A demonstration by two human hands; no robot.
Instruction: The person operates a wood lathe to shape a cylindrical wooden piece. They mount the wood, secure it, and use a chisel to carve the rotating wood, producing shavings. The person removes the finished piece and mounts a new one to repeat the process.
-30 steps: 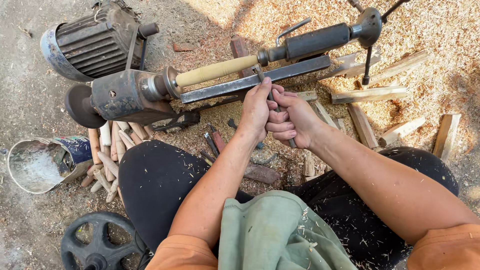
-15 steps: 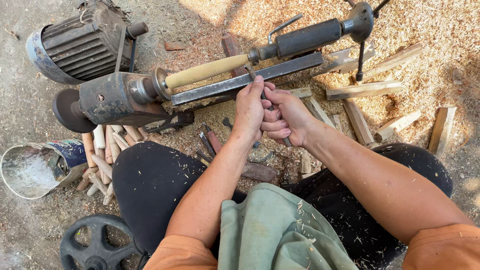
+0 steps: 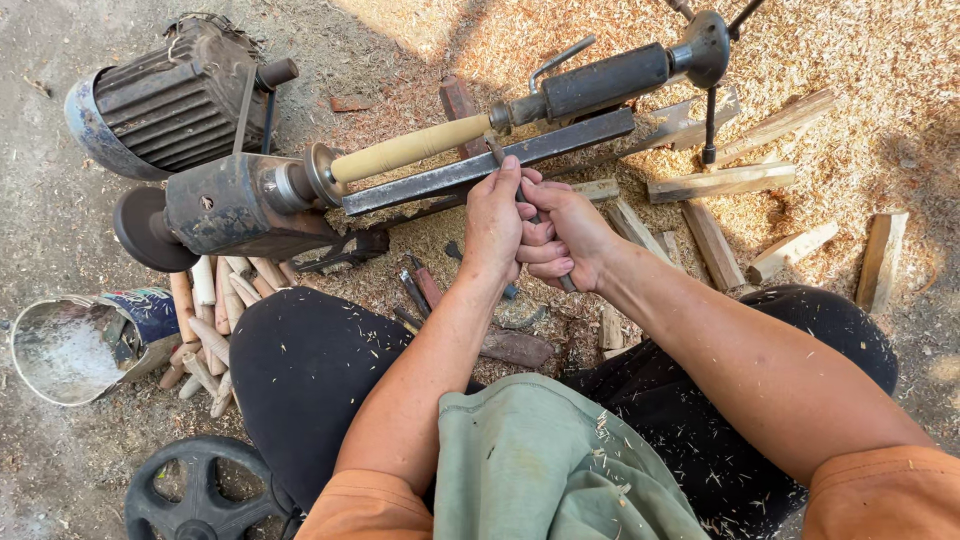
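A pale round wooden piece (image 3: 410, 148) is mounted lengthwise in a small ground-level lathe (image 3: 240, 200), between the headstock and the dark tailstock (image 3: 600, 85). A flat metal tool rest bar (image 3: 480, 165) runs just in front of it. My left hand (image 3: 495, 215) and my right hand (image 3: 565, 235) are together, both shut on a slim turning chisel (image 3: 497, 152). Its tip lies across the bar, close to the right end of the wooden piece. The chisel's handle is mostly hidden inside my right fist.
A grey electric motor (image 3: 170, 95) sits at the upper left. Turned wooden pegs (image 3: 205, 320) lie beside a tipped metal can (image 3: 70, 345). Spare chisels (image 3: 420, 290) rest by my knee, a black wheel (image 3: 195, 490) at the bottom left. Split wood blanks (image 3: 720, 183) lie on sawdust at right.
The view has shifted slightly; my hands stay clasped on the chisel at the bar, with its tip near the same end of the wooden piece.
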